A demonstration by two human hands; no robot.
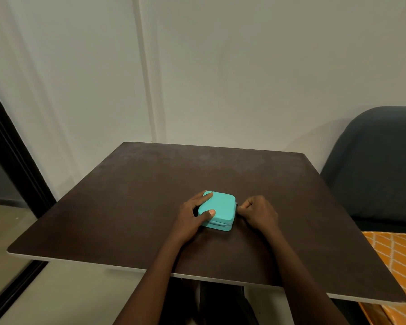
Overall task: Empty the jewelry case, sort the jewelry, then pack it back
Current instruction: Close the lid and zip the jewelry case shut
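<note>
A small turquoise jewelry case (220, 208) lies shut on the dark brown table (150, 195), near its middle. My left hand (192, 215) grips the case's left side, with the thumb and a finger resting on the lid. My right hand (256, 212) is closed at the case's right edge, its fingertips pinched on the small metal zipper pull (237, 204). No jewelry is visible; the case's inside is hidden.
A dark blue-grey chair (380, 165) stands to the right of the table, above an orange patterned cloth (394, 259). A pale wall runs behind the table's far edge. A dark door frame (12, 160) stands at the left.
</note>
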